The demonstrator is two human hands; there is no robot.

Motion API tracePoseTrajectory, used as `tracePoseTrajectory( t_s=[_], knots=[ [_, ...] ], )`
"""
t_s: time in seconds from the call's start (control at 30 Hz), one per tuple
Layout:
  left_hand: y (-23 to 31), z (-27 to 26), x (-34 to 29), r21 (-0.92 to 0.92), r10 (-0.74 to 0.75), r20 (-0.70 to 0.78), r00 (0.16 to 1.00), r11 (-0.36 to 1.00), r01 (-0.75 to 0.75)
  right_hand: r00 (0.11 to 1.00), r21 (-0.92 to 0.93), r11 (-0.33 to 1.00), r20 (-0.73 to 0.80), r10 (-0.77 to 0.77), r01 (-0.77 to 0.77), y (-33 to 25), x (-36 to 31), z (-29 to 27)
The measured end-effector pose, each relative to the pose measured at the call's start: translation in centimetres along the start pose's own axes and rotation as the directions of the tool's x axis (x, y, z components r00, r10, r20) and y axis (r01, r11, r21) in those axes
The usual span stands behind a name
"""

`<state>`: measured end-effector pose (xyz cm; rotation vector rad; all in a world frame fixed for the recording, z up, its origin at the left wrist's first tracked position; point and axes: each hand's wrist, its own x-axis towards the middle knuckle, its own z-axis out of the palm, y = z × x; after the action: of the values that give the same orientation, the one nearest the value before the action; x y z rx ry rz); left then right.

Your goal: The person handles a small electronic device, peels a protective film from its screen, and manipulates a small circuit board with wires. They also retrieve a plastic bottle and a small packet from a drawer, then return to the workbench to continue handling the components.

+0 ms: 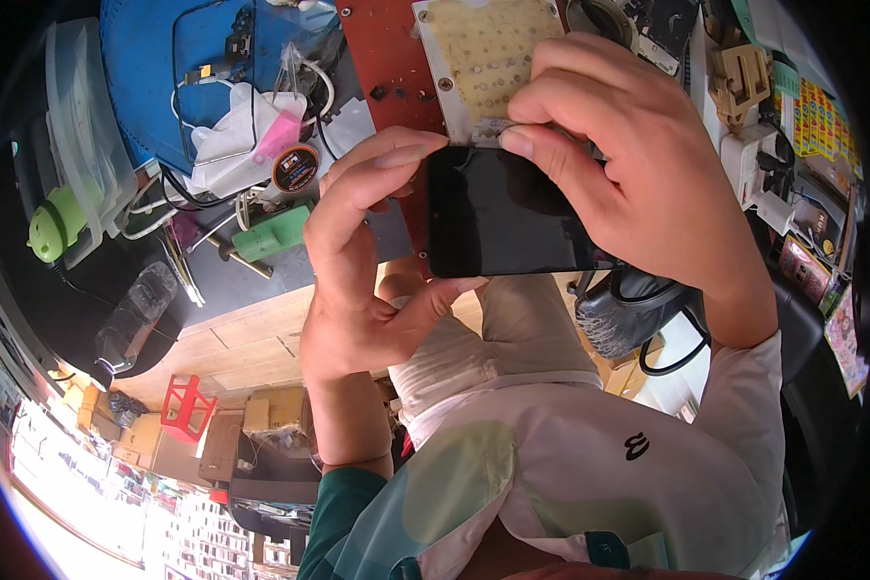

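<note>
Black phone sits between left fingers, upper edge against right fingers.

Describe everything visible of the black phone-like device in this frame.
The black phone-like device is a flat slab with rounded left corners and a dark, glossy, glass-like face carrying faint reflections; no lit image shows. Its long side runs across the view, above the person's lap. The left hand grips its left part, fingertips at the upper corner, thumb at the lower edge. The right hand covers its upper right, thumb tip at the upper edge. Its back is hidden.
</note>
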<state>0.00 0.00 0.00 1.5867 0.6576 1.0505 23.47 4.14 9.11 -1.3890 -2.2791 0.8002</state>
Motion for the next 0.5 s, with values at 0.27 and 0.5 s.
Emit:
tracePoseTrajectory(
  t_s=[0.27, 0.5],
  knots=[
    [0.05, -0.01, 0.04, 0.017, 0.015, 0.009, 1.0, 1.0, -0.015, 1.0, 0.003, 1.0, 0.004, -0.001, 0.001, 0.01, 0.02, 0.02],
    [0.31, 0.24, 0.04, -0.046, -0.011, -0.03, 0.999, 0.999, 0.01, 0.991, -0.131, 0.985, -0.053, -0.12, 0.112, -0.25, -0.32, 0.04]
  ],
)
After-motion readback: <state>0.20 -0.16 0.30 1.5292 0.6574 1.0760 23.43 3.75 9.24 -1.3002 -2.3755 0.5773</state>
